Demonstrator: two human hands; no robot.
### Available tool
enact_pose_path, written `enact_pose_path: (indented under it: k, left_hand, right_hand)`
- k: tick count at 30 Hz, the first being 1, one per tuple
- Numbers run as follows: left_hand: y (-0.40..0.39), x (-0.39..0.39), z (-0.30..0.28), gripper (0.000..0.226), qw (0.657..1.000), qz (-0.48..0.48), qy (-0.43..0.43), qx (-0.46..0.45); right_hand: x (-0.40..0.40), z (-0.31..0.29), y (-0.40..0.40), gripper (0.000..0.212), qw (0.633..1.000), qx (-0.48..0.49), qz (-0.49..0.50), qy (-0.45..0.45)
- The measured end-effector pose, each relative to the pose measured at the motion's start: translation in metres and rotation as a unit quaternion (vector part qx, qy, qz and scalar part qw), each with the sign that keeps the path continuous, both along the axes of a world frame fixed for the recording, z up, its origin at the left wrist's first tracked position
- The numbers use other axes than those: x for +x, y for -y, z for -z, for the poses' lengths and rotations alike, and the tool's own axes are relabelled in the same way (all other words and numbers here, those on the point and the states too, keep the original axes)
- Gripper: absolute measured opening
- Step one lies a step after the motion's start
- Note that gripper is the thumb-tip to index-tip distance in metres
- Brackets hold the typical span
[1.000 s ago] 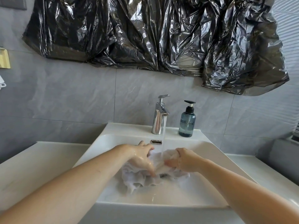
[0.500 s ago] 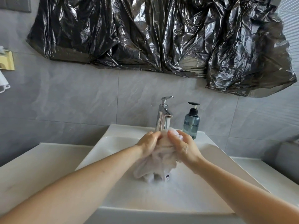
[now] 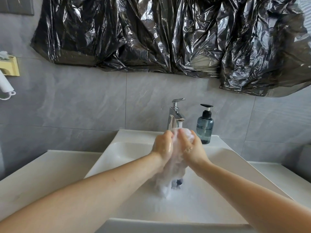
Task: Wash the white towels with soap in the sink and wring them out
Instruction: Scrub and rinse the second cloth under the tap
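Forearms come in from the bottom corners of the frame and meet mid-picture over the sink (image 3: 107, 158). Left hand (image 3: 164, 145) and right hand (image 3: 191, 146) both have their fingers curled round a bunched white towel (image 3: 175, 165), squeezing it between the palms, held upright so its tail hangs down to the basin floor near the drain (image 3: 178, 183). Top of the bundle sits right under the tap (image 3: 175, 115), water running onto it. Looks to me like the scrub-and-rinse stage, suds on the fingers, wringing not started yet. Next move probably wants a firm opposite twist from each hand, low in the basin so the splash stays in. Soap bottle (image 3: 204, 126) stands just right of the tap on the back ledge. White counter (image 3: 42, 174) either side, grey tile wall behind, black plastic sheeting (image 3: 168, 34) across the top of the frame, some yellow holder (image 3: 11, 66) at the left edge.
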State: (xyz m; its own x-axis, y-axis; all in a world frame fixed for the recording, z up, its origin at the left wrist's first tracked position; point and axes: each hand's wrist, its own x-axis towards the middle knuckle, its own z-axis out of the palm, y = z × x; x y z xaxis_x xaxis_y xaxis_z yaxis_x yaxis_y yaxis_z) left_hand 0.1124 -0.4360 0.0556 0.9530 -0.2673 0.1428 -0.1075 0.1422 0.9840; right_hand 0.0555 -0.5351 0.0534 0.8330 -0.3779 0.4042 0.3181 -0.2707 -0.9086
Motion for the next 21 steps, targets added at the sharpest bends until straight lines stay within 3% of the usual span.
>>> enact_pose_path:
  k: [3, 6, 10, 15, 18, 21]
  left_hand:
    - [0.002, 0.004, 0.001, 0.028, 0.996, 0.084, -0.001, -0.021]
    - [-0.005, 0.013, 0.002, 0.025, 0.995, 0.078, -0.050, -0.043]
    - [-0.007, 0.003, 0.003, 0.032, 0.994, 0.107, -0.014, -0.008]
    - [-0.005, 0.012, 0.002, 0.035, 0.996, 0.086, -0.005, -0.007]
    - [-0.001, 0.011, 0.006, 0.029, 0.993, 0.113, 0.029, 0.015]
    - [-0.002, 0.016, 0.007, 0.053, 0.984, 0.155, 0.074, 0.052]
  right_hand:
    - [-0.006, 0.001, 0.002, 0.033, 0.999, 0.046, -0.014, -0.007]
    - [-0.016, 0.008, -0.011, 0.028, 0.994, 0.053, -0.096, -0.001]
    - [-0.004, 0.000, 0.000, 0.046, 0.999, 0.033, -0.009, -0.020]
    - [-0.012, 0.007, -0.010, 0.035, 0.997, 0.026, -0.065, 0.026]
    - [-0.007, 0.006, 0.005, 0.036, 0.999, -0.039, 0.001, 0.017]
    - [-0.002, 0.008, 0.019, 0.046, 0.993, -0.087, 0.065, -0.046]
